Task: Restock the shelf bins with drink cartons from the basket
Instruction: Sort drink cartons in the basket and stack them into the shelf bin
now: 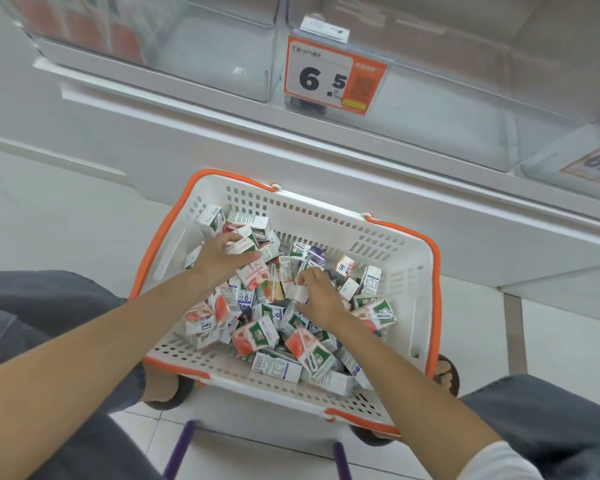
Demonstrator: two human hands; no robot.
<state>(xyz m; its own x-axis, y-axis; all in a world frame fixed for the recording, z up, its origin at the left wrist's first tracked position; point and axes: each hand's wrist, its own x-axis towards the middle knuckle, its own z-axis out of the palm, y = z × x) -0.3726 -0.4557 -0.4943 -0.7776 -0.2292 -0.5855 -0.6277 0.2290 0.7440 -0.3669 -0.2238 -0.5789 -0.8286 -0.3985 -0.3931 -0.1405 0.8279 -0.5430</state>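
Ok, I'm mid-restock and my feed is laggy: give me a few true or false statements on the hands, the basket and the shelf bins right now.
1. Both hands are down in the basket among the drink cartons. True.
2. The left hand is lifting a carton up to the shelf. False: it rests on the carton pile inside the basket.
3. The right hand has its fingers on a white carton. True.
4. The basket has blue handles. False: the handles are orange.
5. The clear bin behind the 6.5 price tag is packed full. False: it looks empty.
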